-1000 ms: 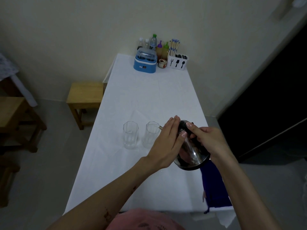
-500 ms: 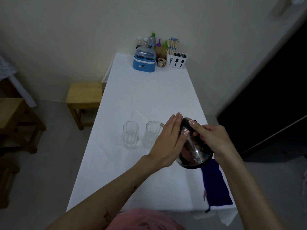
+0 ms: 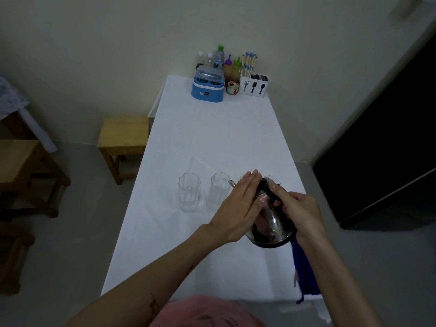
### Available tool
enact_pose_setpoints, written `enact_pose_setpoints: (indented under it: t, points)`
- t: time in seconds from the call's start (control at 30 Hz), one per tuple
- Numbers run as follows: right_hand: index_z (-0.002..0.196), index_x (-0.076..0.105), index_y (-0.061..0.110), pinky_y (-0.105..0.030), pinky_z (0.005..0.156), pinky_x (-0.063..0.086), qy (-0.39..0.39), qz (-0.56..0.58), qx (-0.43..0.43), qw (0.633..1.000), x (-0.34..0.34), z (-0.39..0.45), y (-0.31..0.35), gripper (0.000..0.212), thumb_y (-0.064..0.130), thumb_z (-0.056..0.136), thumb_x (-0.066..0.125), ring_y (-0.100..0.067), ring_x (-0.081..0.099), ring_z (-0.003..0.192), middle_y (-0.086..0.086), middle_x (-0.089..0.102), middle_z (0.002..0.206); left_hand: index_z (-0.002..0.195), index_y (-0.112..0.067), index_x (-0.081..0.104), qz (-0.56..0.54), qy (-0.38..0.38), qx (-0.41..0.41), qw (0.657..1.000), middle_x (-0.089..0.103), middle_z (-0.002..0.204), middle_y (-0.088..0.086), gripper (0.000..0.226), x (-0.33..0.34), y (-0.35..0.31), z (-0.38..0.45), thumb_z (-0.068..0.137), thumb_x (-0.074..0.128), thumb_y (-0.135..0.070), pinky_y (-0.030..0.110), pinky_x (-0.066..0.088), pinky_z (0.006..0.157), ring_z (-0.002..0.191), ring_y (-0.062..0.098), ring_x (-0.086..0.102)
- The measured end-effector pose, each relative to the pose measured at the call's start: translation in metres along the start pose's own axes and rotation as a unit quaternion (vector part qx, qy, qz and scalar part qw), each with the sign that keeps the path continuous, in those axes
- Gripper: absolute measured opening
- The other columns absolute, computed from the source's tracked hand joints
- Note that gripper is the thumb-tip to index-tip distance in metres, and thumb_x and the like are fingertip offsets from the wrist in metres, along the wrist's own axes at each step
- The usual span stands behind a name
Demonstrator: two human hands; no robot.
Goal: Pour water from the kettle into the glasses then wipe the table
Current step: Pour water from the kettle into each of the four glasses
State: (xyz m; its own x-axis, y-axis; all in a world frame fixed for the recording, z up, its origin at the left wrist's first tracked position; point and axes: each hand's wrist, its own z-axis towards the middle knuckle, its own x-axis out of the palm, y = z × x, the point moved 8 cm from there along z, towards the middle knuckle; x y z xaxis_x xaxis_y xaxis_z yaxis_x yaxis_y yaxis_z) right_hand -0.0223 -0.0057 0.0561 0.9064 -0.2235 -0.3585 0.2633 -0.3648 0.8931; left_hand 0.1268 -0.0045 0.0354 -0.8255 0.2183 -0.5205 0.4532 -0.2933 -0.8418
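A shiny steel kettle (image 3: 269, 223) with a black handle is tilted to the left above the white table (image 3: 212, 138). Its thin spout (image 3: 232, 183) points at the rim of the right of two clear glasses (image 3: 218, 193). The left glass (image 3: 189, 195) stands beside it with a little water at the bottom. My right hand (image 3: 298, 211) grips the kettle's handle. My left hand (image 3: 238, 208) lies flat with straight fingers against the kettle's lid and side. More glassware behind the hands is mostly hidden. A dark blue cloth (image 3: 304, 270) lies at the table's near right edge.
At the far end stand a blue appliance (image 3: 208, 87), several bottles (image 3: 219, 59), a small jar (image 3: 232, 87) and a white cutlery holder (image 3: 254, 84) with chopsticks. A wooden stool (image 3: 123, 138) stands left of the table, more wooden furniture (image 3: 26, 171) farther left.
The kettle has tipped a little further left and its spout has come closer to the right glass's rim. Both hands stayed on the kettle.
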Motion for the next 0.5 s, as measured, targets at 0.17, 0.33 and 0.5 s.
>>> enact_pose_setpoints:
  t: [0.17, 0.33, 0.5]
  points:
    - [0.067, 0.065, 0.009, -0.025, 0.053, 0.043, 0.010, 0.105, 0.077, 0.991, 0.014, -0.008, -0.037, 0.035, 0.039, 0.078, 0.080, -0.011, 0.055, 0.046, 0.002, 0.061, 0.052, 0.155, -0.015, 0.012, 0.027, 0.033, 0.022, 0.999, 0.003, 0.164, -0.006, 0.057, 0.007, 0.012, 0.000, 0.105, 0.026, -0.038, 0.032, 0.004, 0.123, 0.148, 0.000, -0.007]
    - [0.077, 0.069, 0.009, -0.029, 0.061, 0.040, 0.020, 0.177, 0.092, 0.980, 0.017, -0.010, -0.057, 0.027, 0.034, 0.085, 0.073, -0.016, 0.050, 0.063, -0.004, 0.058, 0.068, 0.155, -0.014, 0.009, 0.090, 0.054, 0.067, 0.992, -0.002, 0.164, -0.002, 0.060, 0.013, 0.006, 0.002, 0.104, 0.021, -0.041, 0.039, 0.003, 0.123, 0.149, 0.004, -0.011]
    - [0.059, 0.066, 0.018, -0.028, 0.059, 0.033, 0.013, 0.207, 0.058, 0.976, 0.000, -0.004, -0.053, 0.033, 0.029, 0.090, 0.069, -0.012, 0.040, 0.053, 0.005, 0.050, 0.051, 0.155, -0.009, 0.011, 0.098, 0.045, 0.111, 0.988, 0.000, 0.164, 0.002, 0.060, 0.016, -0.019, 0.010, 0.104, 0.023, -0.039, 0.036, 0.002, 0.123, 0.150, 0.007, -0.010]
